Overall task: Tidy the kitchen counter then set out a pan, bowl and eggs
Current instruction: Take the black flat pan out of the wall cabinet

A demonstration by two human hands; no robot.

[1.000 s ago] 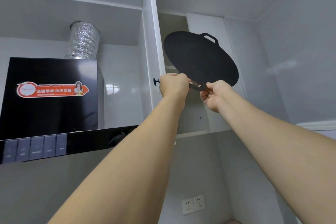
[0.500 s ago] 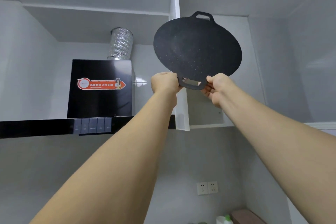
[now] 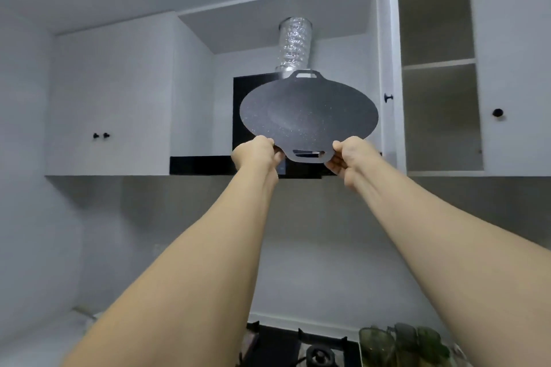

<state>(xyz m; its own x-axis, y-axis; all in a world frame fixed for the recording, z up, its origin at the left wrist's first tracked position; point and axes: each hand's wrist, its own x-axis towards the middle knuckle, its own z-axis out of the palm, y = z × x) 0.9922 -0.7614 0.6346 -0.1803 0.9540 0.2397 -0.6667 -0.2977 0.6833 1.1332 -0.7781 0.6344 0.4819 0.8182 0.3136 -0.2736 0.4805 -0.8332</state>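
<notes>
two bare forearms reach up and forward from the bottom of the head view. low between and beside them sits a black gas hob (image 3: 316,348) with its pan supports and one burner showing, and just to its right a cluster of greenish glass items (image 3: 402,343), too blurred to name more exactly. the desk (image 3: 35,343) shows only as a pale strip at lower left

higher up, the left hand (image 3: 255,153) pinches the lower left rim of a flat black speckled griddle pan (image 3: 308,116), fingers curled round its edge beside the near slotted handle. the right hand (image 3: 347,156) grips the lower right rim in the same way, thumb on the face toward the camera, fingers curled behind. the pan is held in the air, tilted up so its broad face looks toward the camera, one slotted handle at the bottom between the hands and the other at the top. it touches nothing but the hands

behind the pan is a black range hood (image 3: 247,116), mostly covered by it, with a silver ribbed exhaust duct (image 3: 295,45) rising from its top into the recess above. to the left hang white wall cabinets (image 3: 113,98) with two small black knobs (image 3: 100,135) side by side. to the right a cabinet door (image 3: 387,53) stands open edge-on, a black knob on it, and beyond it the open cabinet (image 3: 438,62) shows a shelf across its middle. further right is a closed white door (image 3: 512,68) with one black knob. a grey wall runs below the cabinets
</notes>
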